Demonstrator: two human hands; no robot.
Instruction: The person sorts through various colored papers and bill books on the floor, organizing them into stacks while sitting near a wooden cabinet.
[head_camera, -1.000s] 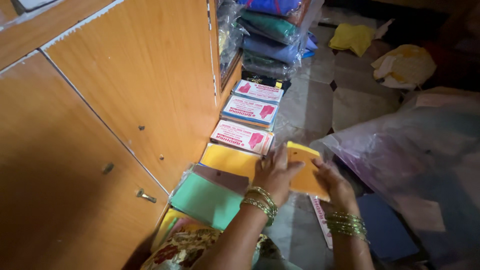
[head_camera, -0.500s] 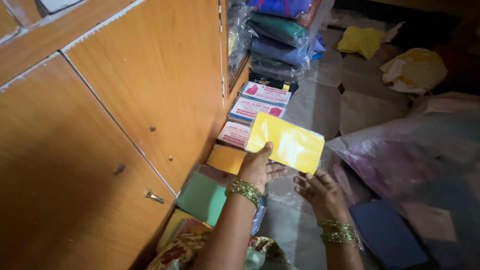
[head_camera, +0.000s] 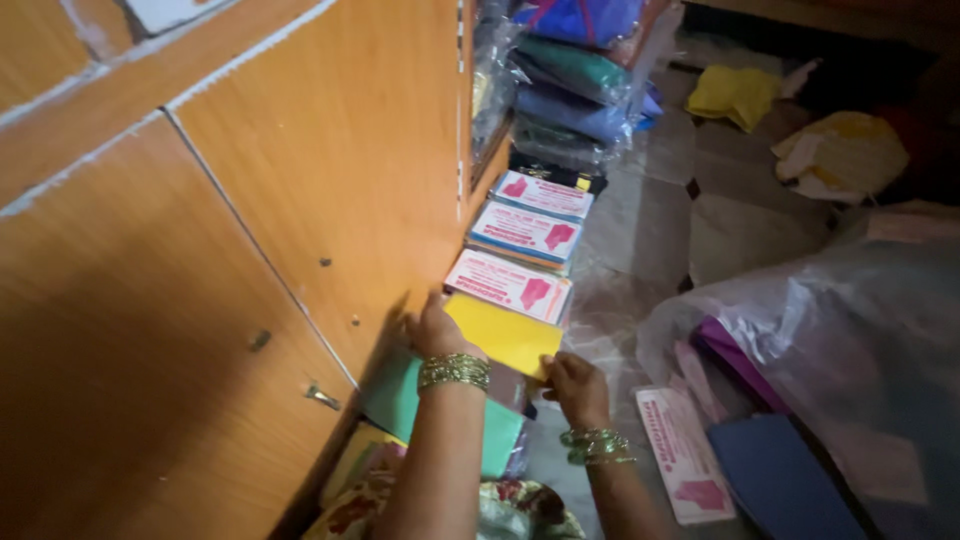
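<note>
Tiled floor (head_camera: 640, 230) by wooden cupboard (head_camera: 330, 170), both hands gripping yellow packet (head_camera: 503, 335) ends

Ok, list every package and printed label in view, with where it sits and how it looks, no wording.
Yellow packet: flat rectangle, under both hands, lying beside the cabinet.
Three labelled packets: flat, white-and-pink printed fronts, in a row along the cabinet foot.
Loose label card: white with pink print, on the floor at right.
Green packet: flat, below the left hand.
Wrapped fabric stack: blue and teal folds in clear plastic, top centre.
</note>
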